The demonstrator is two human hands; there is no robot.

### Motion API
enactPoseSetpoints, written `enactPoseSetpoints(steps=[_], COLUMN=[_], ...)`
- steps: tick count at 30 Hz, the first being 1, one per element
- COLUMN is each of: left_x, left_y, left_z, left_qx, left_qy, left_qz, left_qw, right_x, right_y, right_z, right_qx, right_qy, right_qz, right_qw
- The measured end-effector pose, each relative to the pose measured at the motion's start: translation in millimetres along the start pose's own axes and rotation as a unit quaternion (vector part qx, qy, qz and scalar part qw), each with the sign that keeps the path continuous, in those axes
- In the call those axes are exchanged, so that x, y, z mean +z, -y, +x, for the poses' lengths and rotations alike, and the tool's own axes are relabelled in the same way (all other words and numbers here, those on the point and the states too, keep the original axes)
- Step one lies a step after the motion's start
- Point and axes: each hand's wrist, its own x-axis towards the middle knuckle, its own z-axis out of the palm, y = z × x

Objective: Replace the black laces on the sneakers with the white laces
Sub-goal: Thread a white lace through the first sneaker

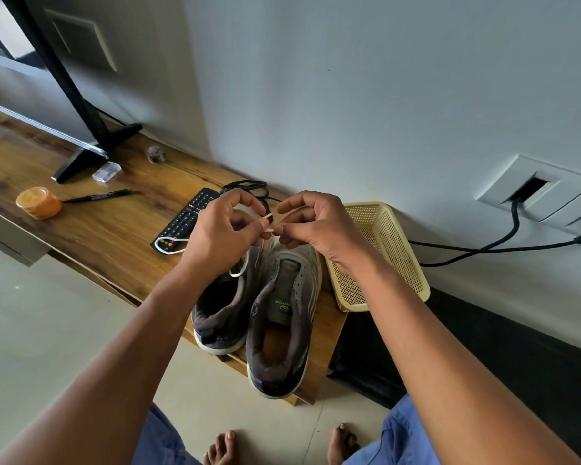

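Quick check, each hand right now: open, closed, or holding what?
Left hand: pinching the white lace.
Right hand: pinching the same white lace near its tip.

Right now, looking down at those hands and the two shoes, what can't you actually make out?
All from the head view:
- Front of the left sneaker: covered by the left hand, so its eyelets cannot be seen.
- White lace: its run is hidden inside both the left hand and the right hand.
- Black laces: mostly hidden behind the hands.
- Remote control: button labels too small.
- Television: cut off by the top-left edge.
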Motion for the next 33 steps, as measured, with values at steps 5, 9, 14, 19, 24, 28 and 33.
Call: enactPoseSetpoints(steps=[5, 9, 14, 19, 24, 28, 33], left_x=[-0.4, -1.0, 1.7, 0.5, -1.4, -0.7, 4.5], left_y=[3.0, 2.2, -2.7, -3.3, 3.4, 8.6, 9.8], left_z=[-0.5, 0.6, -2.2, -2.0, -3.3, -1.4, -1.5], left_qx=[0.024, 0.020, 0.028, 0.039, 0.055, 0.044, 0.043], left_qy=[0.015, 0.023, 0.000, 0.003, 0.032, 0.056, 0.064], left_qz=[0.059, 0.026, 0.015, 0.027, 0.156, 0.237, 0.258], left_qw=[0.998, 0.999, 0.999, 0.999, 0.986, 0.969, 0.963], right_x=[-0.3, -0.7, 1.7, 2.3, 1.9, -0.2, 6.9], right_y=[-1.1, -2.3, -0.7, -1.4, -7.0, -7.8, -10.7], right_z=[-1.1, -0.2, -0.1, -0.8, 0.1, -2.9, -12.8], right_qx=[-0.001, -0.004, -0.003, -0.001, 0.019, 0.021, 0.036], right_qy=[-0.006, -0.029, -0.045, -0.046, -0.035, -0.007, 0.043], right_qz=[0.012, 0.020, 0.021, 0.000, -0.117, -0.320, -0.426], right_qw=[1.000, 0.999, 0.999, 0.999, 0.992, 0.947, 0.903])
